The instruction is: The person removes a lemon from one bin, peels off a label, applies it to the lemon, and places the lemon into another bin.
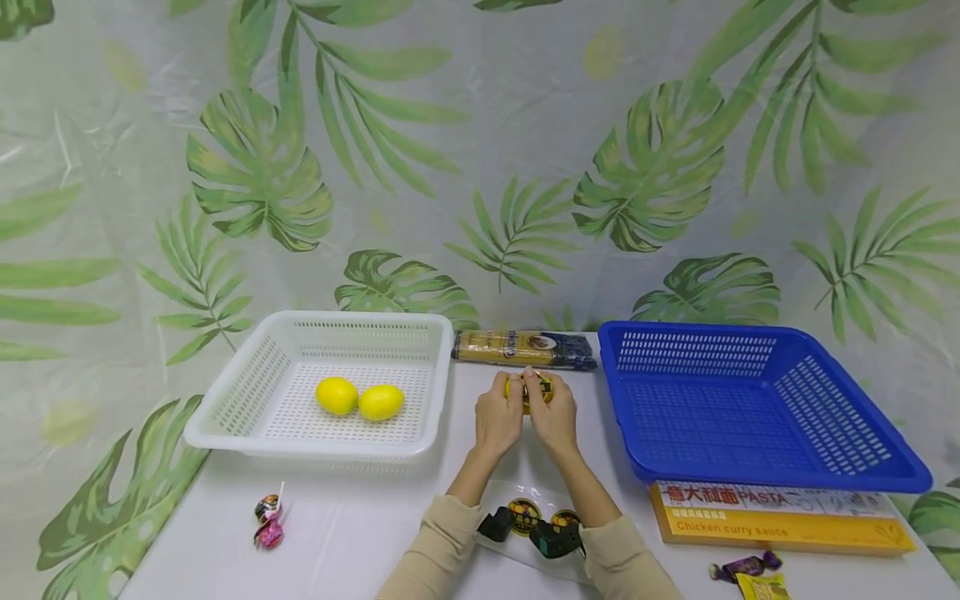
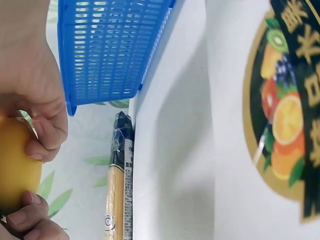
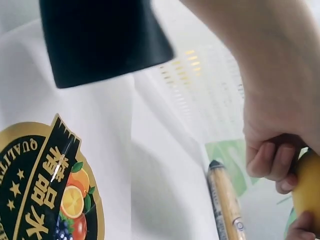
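Observation:
Both hands meet near the middle of the table, thumbs side by side on top in the head view. My left hand point(image 1: 498, 417) and right hand point(image 1: 553, 412) grip one yellow rounded item point(image 1: 537, 388) with dark printing between them. In the left wrist view the item point(image 2: 19, 165) looks smooth and orange-yellow. Fingers largely cover it, so its kind is not clear. Below the wrists lies a clear plastic bag point(image 1: 525, 560) with round fruit-printed labels. Just beyond the hands is a pack of spaghetti point(image 1: 517, 348).
Left stands a white basket point(image 1: 427, 437) holding two lemons point(image 1: 381, 402). A blue basket point(image 1: 637, 450) stands right, with a pasta box point(image 1: 780, 521) before it. Lollipops point(image 1: 268, 533) lie front left; a purple-wrapped candy point(image 1: 745, 567) and a yellow packet point(image 1: 763, 586) lie front right.

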Demonstrator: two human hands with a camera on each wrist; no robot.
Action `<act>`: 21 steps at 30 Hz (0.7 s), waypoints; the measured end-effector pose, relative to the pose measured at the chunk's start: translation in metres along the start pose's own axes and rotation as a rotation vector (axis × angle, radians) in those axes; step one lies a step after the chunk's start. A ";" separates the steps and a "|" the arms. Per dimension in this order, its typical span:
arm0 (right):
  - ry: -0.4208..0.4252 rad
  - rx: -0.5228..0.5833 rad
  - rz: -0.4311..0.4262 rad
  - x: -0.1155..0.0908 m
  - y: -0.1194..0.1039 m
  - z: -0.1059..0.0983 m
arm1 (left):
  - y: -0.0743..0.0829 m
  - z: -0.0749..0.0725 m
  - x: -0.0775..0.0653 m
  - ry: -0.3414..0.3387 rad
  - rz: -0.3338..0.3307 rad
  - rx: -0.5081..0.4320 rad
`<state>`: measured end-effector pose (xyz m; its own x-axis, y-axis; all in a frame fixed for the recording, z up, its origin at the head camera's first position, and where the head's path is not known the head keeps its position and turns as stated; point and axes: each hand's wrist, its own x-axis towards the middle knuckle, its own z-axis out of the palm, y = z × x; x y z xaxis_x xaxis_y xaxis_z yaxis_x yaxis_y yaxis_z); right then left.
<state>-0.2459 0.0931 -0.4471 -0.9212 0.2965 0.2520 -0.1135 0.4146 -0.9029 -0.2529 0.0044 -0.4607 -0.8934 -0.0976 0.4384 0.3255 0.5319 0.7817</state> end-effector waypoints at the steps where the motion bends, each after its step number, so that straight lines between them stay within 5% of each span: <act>1: 0.020 -0.006 0.005 0.000 0.000 0.000 | 0.000 0.000 0.000 0.007 -0.001 -0.002; 9: 0.072 -0.090 0.047 0.003 0.002 -0.002 | 0.005 -0.002 -0.002 -0.041 -0.058 -0.055; 14: 0.113 -0.103 0.006 0.002 0.004 -0.006 | 0.009 -0.004 -0.001 -0.118 -0.092 -0.072; 21: 0.178 -0.068 -0.088 -0.001 0.007 -0.007 | 0.013 -0.005 -0.001 -0.135 -0.153 -0.021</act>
<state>-0.2434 0.1016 -0.4509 -0.8279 0.4016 0.3914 -0.1594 0.5006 -0.8509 -0.2464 0.0076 -0.4485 -0.9659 -0.0614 0.2516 0.1880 0.5021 0.8441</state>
